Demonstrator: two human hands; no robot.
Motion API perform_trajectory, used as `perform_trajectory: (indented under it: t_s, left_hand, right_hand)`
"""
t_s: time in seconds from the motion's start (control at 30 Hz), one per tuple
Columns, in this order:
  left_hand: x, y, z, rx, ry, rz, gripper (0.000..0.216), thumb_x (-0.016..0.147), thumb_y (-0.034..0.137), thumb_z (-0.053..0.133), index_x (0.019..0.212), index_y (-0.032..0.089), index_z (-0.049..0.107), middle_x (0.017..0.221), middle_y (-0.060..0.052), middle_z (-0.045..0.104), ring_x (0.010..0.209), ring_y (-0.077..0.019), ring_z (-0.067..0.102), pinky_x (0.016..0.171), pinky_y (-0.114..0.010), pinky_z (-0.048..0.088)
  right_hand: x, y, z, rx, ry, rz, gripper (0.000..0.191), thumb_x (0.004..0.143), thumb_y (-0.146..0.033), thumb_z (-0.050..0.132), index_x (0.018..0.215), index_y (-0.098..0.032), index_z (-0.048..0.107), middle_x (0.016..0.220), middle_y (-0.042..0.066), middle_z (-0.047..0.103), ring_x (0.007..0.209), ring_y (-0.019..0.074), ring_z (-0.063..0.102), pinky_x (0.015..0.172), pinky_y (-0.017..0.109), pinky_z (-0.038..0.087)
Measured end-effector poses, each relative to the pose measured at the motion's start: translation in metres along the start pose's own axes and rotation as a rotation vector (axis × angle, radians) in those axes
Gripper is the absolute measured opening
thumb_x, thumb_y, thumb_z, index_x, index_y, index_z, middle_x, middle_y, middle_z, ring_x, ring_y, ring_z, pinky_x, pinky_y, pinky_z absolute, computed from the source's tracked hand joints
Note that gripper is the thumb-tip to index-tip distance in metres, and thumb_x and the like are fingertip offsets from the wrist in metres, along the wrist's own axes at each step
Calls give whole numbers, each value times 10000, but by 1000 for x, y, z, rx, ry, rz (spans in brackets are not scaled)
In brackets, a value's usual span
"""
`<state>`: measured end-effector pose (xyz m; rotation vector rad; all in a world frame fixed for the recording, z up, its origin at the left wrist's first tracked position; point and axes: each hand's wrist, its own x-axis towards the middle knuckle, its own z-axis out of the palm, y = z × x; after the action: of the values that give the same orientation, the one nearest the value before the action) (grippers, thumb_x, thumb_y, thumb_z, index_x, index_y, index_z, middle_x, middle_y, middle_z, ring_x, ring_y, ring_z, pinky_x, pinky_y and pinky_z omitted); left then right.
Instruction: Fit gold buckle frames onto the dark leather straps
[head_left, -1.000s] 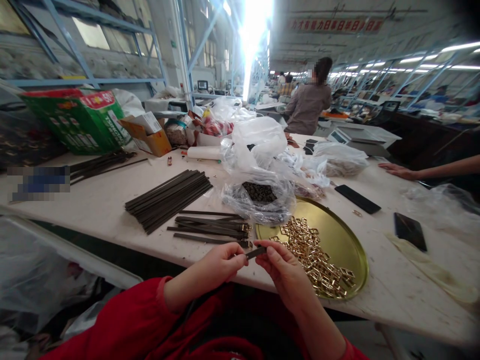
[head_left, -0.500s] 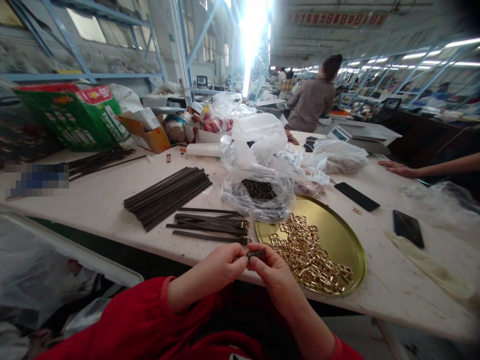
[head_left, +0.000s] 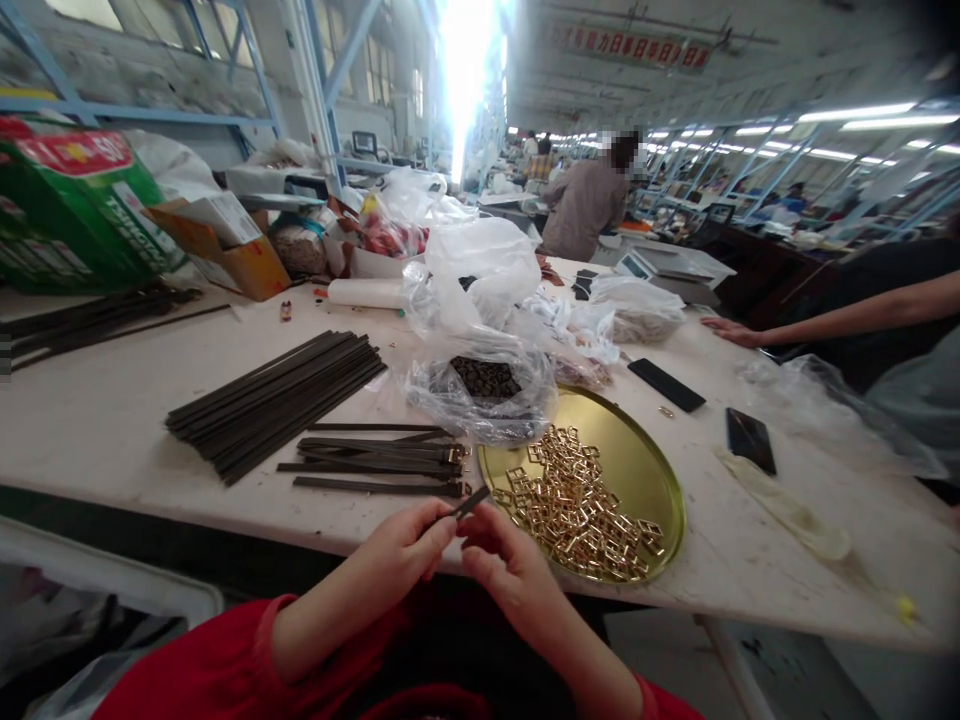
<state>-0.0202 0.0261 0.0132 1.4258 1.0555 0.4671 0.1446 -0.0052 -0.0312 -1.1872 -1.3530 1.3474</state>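
My left hand point(head_left: 409, 545) and my right hand point(head_left: 501, 560) meet at the table's front edge, both pinching the tip of a thin dark strap point(head_left: 469, 503). The rest of the strap drops out of sight below my hands. Just right of my hands lies a round gold tray point(head_left: 645, 470) holding several gold buckles point(head_left: 574, 500). Behind my hands, a few straps with buckles fitted point(head_left: 375, 460) lie flat. A fan-shaped bundle of plain dark straps point(head_left: 274, 400) rests further left.
A clear bag of small dark parts point(head_left: 484, 385) sits behind the tray, among other plastic bags. Two black phones point(head_left: 666, 384) point(head_left: 750, 440) lie to the right. Another person's arm point(head_left: 825, 320) rests on the table's right side. Cardboard boxes point(head_left: 71, 200) stand far left.
The view has swung right and down a little. My hands stay together on the strap tip, with the tip now angled up to the right.
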Motion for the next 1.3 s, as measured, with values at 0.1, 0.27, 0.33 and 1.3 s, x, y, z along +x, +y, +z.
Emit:
perform_trajectory:
  t_s: [0.1,0.27,0.33,1.3]
  left_hand:
    - [6,0,-4,-17,46,-75,248,788,405,428,735,170,486,512,76,381,475,-89,342,481,-207,291]
    - [20,-2,-1,24,53,-80,232,770,344,415,621,173,466,550,50,434,537,-101,389,512,-203,304]
    - [25,-4,0,10,39,-102,234,774,351,401,639,173,470,554,52,436,499,-93,367,468,-201,278]
    - [-9,8,19,214,312,158,210,801,331,477,663,174,467,617,31,506,596,-115,442,558,-224,321]
  right_hand:
    - [21,0,-44,-572,201,-34,207,811,-338,513,935,-201,605,891,71,618,800,201,562,718,326,420]
    - [69,6,-78,-1315,178,89,233,797,-365,521,769,-153,614,809,137,634,776,258,575,669,349,374]
    - [80,12,-77,-1382,129,124,207,757,-362,576,751,-156,599,788,132,637,743,250,581,638,330,362]
    - [0,-28,6,527,21,254,210,732,-367,646,707,-161,613,601,-19,579,561,82,511,550,201,393]
